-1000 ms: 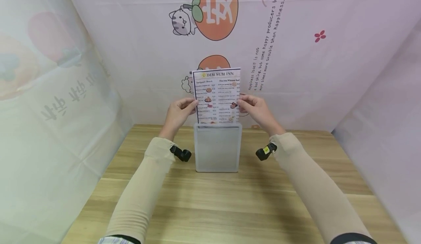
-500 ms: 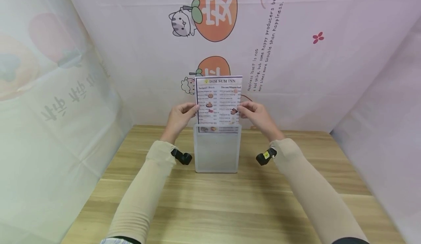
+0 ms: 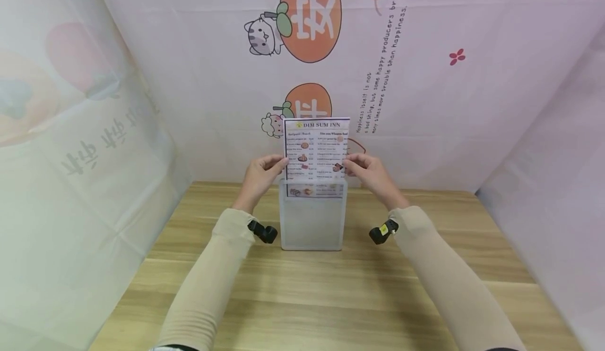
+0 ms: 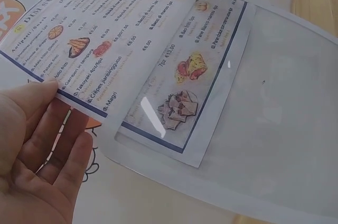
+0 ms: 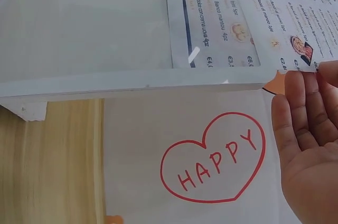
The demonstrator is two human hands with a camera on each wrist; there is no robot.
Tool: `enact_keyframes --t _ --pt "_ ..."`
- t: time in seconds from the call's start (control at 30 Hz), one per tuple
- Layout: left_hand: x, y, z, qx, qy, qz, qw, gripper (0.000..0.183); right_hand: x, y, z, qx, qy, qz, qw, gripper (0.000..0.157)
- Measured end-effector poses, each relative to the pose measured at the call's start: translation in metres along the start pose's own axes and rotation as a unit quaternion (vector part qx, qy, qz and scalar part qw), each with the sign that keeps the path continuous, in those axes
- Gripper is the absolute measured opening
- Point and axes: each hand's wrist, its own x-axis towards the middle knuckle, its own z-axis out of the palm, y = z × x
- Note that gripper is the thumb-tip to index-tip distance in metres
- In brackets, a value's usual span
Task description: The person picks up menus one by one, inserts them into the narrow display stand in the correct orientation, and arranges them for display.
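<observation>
A printed menu sheet (image 3: 317, 151) headed "DIM SUM INN" stands upright, its lower end inside a clear, white-edged sign holder (image 3: 312, 225). My left hand (image 3: 261, 177) pinches the menu's left edge between thumb and fingers, just above the holder's top. On the opposite edge, my right hand (image 3: 373, 176) pinches it at about the same height. Through the holder's clear front, the left wrist view shows the menu's bottom strip (image 4: 179, 92) with its blue border. In the right wrist view, the fingers (image 5: 298, 108) lie behind the sheet's edge.
The holder stands on a wood-grain table (image 3: 302, 298). Behind it hangs a white printed cloth (image 3: 212, 104) with cartoon fruit and lettering; a red heart reading "HAPPY" (image 5: 216, 160) shows on it. Another cloth (image 3: 94, 183) closes the left side.
Both hands have moved down with the menu. Its bottom edge, near the holder's top a second ago, now sits lower inside the holder, which stays in place.
</observation>
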Motion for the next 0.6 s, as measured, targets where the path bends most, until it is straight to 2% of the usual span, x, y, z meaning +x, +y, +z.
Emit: enact_keyframes --t 0.6 --pt "-0.005 -0.014 0.002 -0.007 -0.001 -0.007 1.0000 0.035 -0.002 0.009 0.006 0.022 -0.011 -0.001 1.000 0.035"
